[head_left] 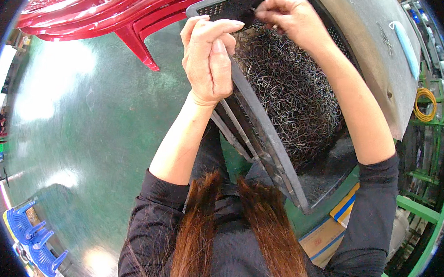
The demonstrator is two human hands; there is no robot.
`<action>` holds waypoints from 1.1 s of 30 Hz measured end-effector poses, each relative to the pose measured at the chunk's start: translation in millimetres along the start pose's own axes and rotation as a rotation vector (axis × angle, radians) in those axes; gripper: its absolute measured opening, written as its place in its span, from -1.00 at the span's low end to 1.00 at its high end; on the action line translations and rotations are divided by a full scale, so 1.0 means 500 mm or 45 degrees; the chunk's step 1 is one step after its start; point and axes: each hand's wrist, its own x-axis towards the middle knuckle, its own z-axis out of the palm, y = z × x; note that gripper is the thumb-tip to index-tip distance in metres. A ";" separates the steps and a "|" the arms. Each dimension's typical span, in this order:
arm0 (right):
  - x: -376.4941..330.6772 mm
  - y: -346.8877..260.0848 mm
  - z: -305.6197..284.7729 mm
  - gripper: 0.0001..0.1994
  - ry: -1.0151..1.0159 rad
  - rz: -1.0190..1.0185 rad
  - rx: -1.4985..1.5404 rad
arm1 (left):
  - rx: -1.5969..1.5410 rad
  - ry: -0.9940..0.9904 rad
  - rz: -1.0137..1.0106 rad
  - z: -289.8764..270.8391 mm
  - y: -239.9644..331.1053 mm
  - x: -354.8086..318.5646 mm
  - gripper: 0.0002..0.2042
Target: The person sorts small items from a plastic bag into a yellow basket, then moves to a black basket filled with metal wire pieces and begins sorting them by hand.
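Observation:
A black plastic crate [270,135] with perforated walls stands in front of me. Inside it lies a tangled heap of small bent metal wire pieces [293,93], some dark and some shiny. My left hand [208,60] is raised by the crate's left rim, its fingers curled and pressed together; whatever they may hold is hidden. Over the far end of the heap, my right hand [288,20] has its thumb and fingers pinched. Something small and dark shows at those fingertips, too indistinct to name.
Stacked red plastic chairs [108,16] stand at the far left, one leg reaching toward the crate. Right of the crate is a worn grey-beige surface [379,42] with a light blue object [404,48] on it. Blue chairs [38,243], a green frame [419,210] and cardboard [322,239] lie around.

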 end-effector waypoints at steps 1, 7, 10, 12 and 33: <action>-0.010 -0.006 -0.012 -0.88 0.022 -0.065 0.026 | -0.005 0.003 0.009 0.000 -0.003 0.000 -0.75; -0.064 -0.041 -0.308 -0.72 0.766 0.046 -1.100 | 0.002 0.007 0.019 -0.005 -0.002 0.003 -0.74; -0.118 0.011 -0.445 -0.70 0.749 0.186 -1.076 | -0.034 0.016 0.020 0.002 -0.005 0.000 -0.74; -0.142 0.061 -0.490 -0.69 0.704 0.173 -1.093 | -0.058 0.028 0.003 0.005 -0.007 -0.003 -0.75; 0.019 0.079 0.073 -0.76 0.413 0.226 -0.335 | 0.061 0.043 -0.027 -0.001 0.001 -0.003 -0.75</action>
